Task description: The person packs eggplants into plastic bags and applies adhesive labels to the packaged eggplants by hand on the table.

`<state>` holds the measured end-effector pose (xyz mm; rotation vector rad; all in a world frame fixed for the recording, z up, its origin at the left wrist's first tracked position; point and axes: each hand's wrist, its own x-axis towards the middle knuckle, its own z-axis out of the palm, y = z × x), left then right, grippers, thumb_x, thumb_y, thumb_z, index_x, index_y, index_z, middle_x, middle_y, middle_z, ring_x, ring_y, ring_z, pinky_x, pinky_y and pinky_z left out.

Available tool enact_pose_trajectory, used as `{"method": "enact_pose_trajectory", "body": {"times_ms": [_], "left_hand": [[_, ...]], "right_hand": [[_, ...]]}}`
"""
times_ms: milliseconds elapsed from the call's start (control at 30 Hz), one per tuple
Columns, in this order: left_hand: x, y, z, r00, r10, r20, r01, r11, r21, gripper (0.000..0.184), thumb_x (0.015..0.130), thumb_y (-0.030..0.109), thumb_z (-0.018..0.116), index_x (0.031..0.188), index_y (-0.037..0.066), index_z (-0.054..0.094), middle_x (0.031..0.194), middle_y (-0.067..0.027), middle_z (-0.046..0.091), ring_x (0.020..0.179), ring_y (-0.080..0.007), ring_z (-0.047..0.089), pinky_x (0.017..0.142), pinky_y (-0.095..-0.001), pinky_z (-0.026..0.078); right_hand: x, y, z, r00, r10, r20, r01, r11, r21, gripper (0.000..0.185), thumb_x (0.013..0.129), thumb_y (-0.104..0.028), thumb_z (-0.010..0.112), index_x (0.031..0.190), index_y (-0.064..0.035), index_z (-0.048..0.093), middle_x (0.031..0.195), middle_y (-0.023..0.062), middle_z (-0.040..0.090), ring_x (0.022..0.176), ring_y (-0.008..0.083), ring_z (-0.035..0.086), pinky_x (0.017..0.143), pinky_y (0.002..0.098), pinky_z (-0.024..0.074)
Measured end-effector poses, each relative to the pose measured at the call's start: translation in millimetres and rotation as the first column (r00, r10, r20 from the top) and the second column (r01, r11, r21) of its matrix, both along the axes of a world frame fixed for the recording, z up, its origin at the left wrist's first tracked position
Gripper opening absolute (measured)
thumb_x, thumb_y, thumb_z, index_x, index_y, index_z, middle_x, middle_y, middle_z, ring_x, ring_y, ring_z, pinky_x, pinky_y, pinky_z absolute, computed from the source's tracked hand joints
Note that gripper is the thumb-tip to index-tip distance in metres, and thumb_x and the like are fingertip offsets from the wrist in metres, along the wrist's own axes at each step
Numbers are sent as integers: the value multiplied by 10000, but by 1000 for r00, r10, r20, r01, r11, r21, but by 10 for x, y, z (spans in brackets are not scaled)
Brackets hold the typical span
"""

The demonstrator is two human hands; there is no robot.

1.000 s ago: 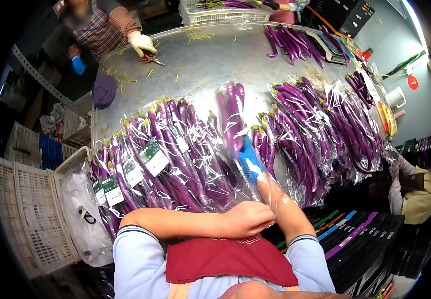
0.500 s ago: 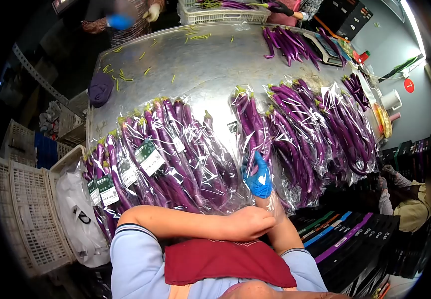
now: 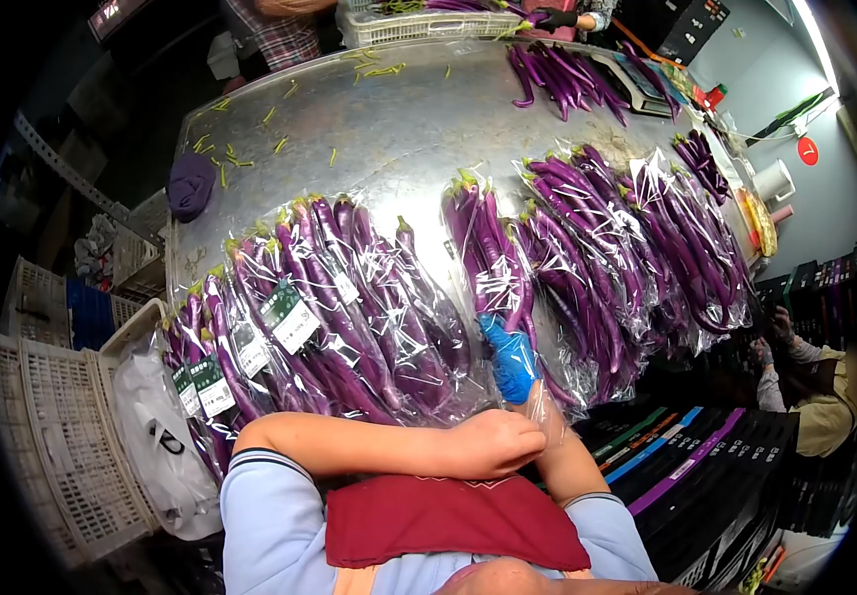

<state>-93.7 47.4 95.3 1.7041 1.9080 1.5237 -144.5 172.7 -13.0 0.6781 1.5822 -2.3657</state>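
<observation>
I'm at a metal counter (image 3: 389, 129), shiny and scuffed, wet-looking in places. Near edge, left: bagged eggplants (image 3: 314, 258) side by side, some bags with green-and-white labels (image 3: 292, 315). Near edge, right: second heap of bagged eggplants (image 3: 587, 238), bags overlapping. Between them, the middle pack (image 3: 488, 238) in front of me; can't tell how much of it rests on the metal. Far left corner: purple cloth bundle (image 3: 191, 186), green stem bits (image 3: 281, 145) scattered near it. Far right: loose eggplants (image 3: 565, 79) beside a scale (image 3: 636, 84).
</observation>
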Motion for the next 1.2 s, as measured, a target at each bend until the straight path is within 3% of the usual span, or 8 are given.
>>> {"method": "enact_pose_trajectory", "body": {"times_ms": [333, 467, 567, 600, 700, 767, 867, 1200], "left_hand": [[-1, 13, -11, 1000, 6, 3, -6, 1000, 24, 126, 734, 105, 572, 811, 34, 504, 725, -102, 496, 658, -282, 510, 571, -359, 424], [2, 22, -25, 1000, 3, 19, -3, 1000, 11, 119, 744, 110, 568, 807, 34, 501, 726, -104, 496, 659, -281, 510, 572, -360, 425], [6, 21, -50, 1000, 16, 21, -16, 1000, -10, 117, 750, 112, 567, 805, 33, 500, 725, -105, 498, 660, -282, 511, 569, -361, 424], [8, 21, -50, 999, 25, 26, -24, 1000, -13, 116, 752, 113, 567, 803, 32, 500, 721, -106, 498, 657, -283, 510, 567, -361, 424], [2, 20, -23, 998, 43, 43, -43, 999, 2, 114, 758, 117, 568, 793, 32, 500, 707, -109, 499, 647, -286, 511, 559, -366, 424], [-24, 27, -2, 998, 48, 40, -49, 999, 16, 113, 762, 120, 570, 787, 33, 502, 698, -111, 501, 643, -287, 512, 555, -369, 423], [-35, 9, 5, 998, 52, 31, -53, 998, 31, 113, 764, 123, 574, 780, 36, 504, 686, -113, 503, 639, -288, 516, 550, -370, 422], [-57, 20, 145, 979, 188, 84, -196, 974, 111, 120, 737, 80, 589, 729, 41, 476, 632, -115, 467, 588, -291, 499, 513, -372, 403]], "right_hand": [[26, -106, 207, 988, 121, -100, -81, 938, 336, 365, 787, -187, 602, 1060, 34, 504, 998, 78, 554, 903, 151, 516, 789, 282, 406], [-35, -123, 616, 992, 106, 73, -123, 944, 306, 380, 796, -234, 591, 1067, 17, 501, 964, 66, 540, 867, 139, 504, 773, 285, 407], [-96, -57, 157, 984, -66, -165, 103, 967, 231, 347, 804, -236, 580, 1038, 9, 509, 930, 55, 537, 833, 141, 500, 748, 281, 412], [-117, 5, 128, 999, 2, -48, 13, 954, 298, 349, 791, -233, 592, 1036, -1, 501, 914, 49, 536, 814, 144, 500, 728, 279, 415], [-178, -23, 59, 995, 71, -66, -43, 934, 356, 374, 774, -223, 604, 1055, -4, 491, 913, 48, 537, 799, 140, 498, 727, 277, 413], [-142, -94, -51, 974, 174, -148, -8, 673, 740, 408, 773, -259, 584, 1075, 1, 497, 923, 120, 572, 831, 208, 555, 738, 317, 431], [-92, -128, 38, 949, 270, -165, 36, 427, 903, 386, 776, -273, 576, 1041, 0, 508, 892, 122, 569, 815, 209, 555, 727, 319, 431], [-411, -191, 139, 902, 403, -157, 39, 286, 958, 347, 786, -320, 552, 927, -2, 545, 787, 126, 560, 761, 210, 555, 692, 327, 430]]}}
